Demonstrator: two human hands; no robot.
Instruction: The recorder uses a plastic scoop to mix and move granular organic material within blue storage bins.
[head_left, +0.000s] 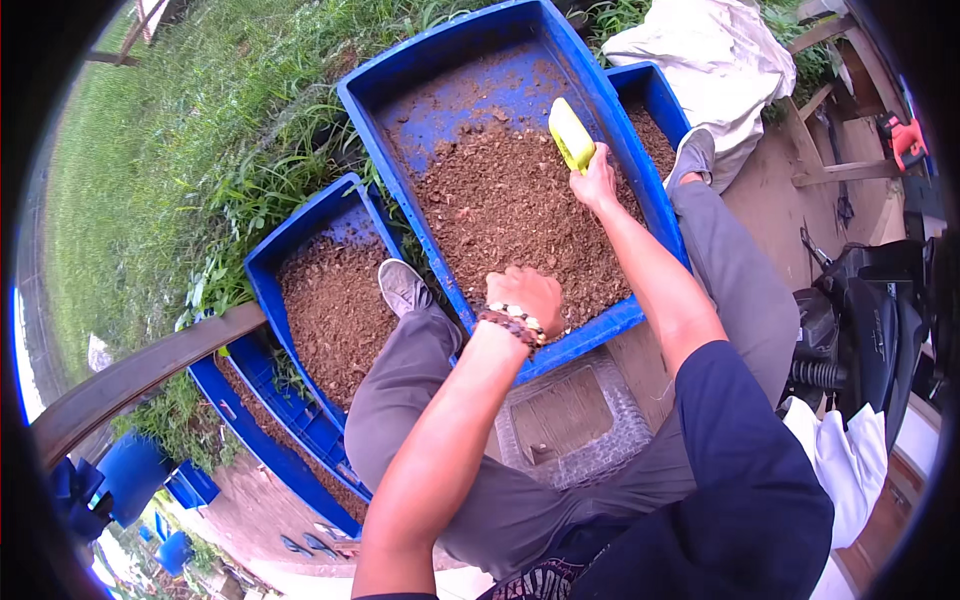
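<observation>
My right hand (596, 180) grips a yellow-green plastic scoop (571, 136) by its near end, over the right side of a large blue plastic tray (579, 343). Crumbly brown soil-like material (487, 202) is heaped in the middle and near part of this tray. At the far end, the blue floor shows under scattered crumbs. My left hand (527, 294), with beaded bracelets (517, 322) on its wrist, is down at the material close to the tray's near edge. Its fingers are curled and mostly hidden, so whatever they hold cannot be seen.
More blue trays of brown material (337, 307) stand to the left, and another blue tray (654, 79) at the right. My shoes flank the large tray. A white sack (705, 67) lies far right, a motorbike (862, 322) stands right, and a wooden rail (142, 382) runs left.
</observation>
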